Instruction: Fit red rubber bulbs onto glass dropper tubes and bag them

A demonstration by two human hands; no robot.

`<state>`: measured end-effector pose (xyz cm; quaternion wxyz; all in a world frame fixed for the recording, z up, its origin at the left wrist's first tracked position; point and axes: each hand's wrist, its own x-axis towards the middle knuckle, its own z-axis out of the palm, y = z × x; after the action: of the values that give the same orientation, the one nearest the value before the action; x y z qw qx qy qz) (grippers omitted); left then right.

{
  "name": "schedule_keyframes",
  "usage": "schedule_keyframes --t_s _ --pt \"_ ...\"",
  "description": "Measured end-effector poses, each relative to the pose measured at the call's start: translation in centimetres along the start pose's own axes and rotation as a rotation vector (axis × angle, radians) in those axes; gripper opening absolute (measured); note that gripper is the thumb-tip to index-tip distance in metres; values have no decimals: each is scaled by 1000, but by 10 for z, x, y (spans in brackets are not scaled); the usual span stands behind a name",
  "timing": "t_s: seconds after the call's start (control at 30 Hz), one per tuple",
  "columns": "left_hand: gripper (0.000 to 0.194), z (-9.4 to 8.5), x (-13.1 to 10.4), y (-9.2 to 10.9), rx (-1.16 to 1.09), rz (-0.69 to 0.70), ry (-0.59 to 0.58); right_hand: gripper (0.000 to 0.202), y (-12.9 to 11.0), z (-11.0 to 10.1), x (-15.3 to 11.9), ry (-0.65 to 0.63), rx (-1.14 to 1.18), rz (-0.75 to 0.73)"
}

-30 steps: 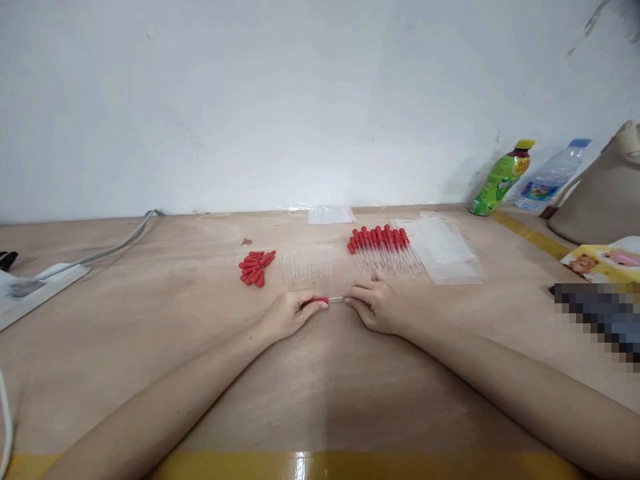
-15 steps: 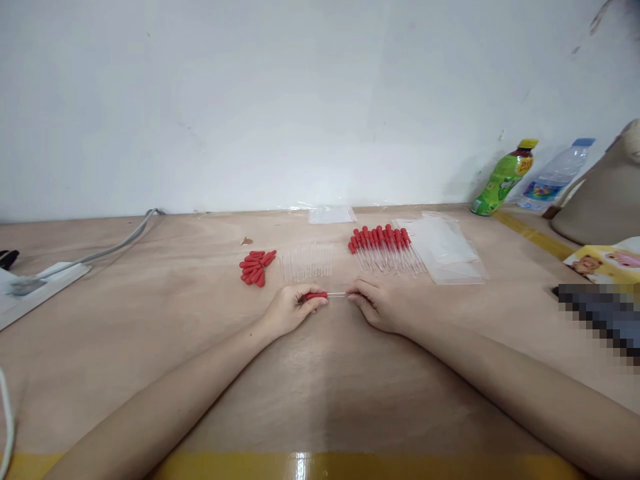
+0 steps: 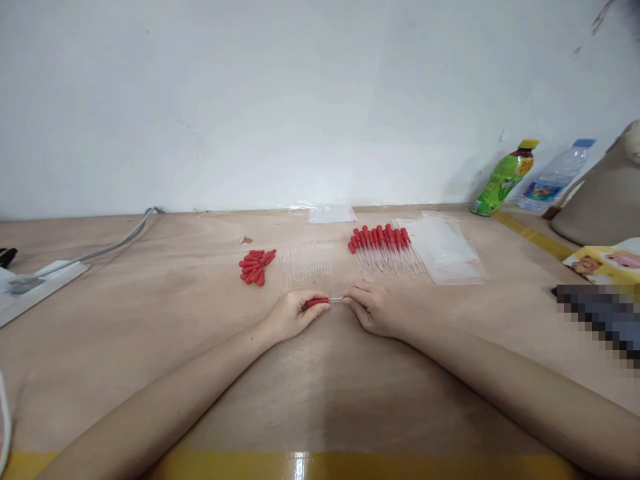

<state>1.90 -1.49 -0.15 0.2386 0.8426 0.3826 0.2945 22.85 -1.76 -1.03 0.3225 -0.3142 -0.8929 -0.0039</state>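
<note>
Between thumb and fingers, my left hand (image 3: 295, 315) pinches a red rubber bulb (image 3: 317, 302). A thin clear tube (image 3: 335, 300) runs from the bulb's right end to my right hand (image 3: 371, 310), whose fingertips are closed on it. Beyond my left hand lies a pile of loose red bulbs (image 3: 256, 267). A row of clear tubes (image 3: 307, 261) lies to the right of that pile. Farther right, several tubes with red bulbs on their ends (image 3: 381, 238) lie side by side.
Clear plastic bags (image 3: 445, 247) lie at the right, another bag (image 3: 331, 214) by the wall. A green bottle (image 3: 503, 180), a clear bottle (image 3: 555, 175), a grey-brown bag (image 3: 605, 193) and a blurred dark object (image 3: 600, 317) stand or lie at right. A power strip (image 3: 45, 287) is at left.
Both hands have moved slightly toward me. My right hand is a little closer to the bulb, and less of the clear tube shows between the hands.
</note>
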Motion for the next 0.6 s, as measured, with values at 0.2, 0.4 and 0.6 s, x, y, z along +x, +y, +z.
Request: schedule_keyframes --t_s 0.2,0.4,0.6 --pt "21 -1 0 -2 41 40 5 24 0 5 5 -32 -28 22" --pt "23 -4 4 -5 67 78 0 25 -5 0 10 -139 16 129" --pt "29 -16 5 -8 166 187 13 18 0 -21 14 -213 15 187"
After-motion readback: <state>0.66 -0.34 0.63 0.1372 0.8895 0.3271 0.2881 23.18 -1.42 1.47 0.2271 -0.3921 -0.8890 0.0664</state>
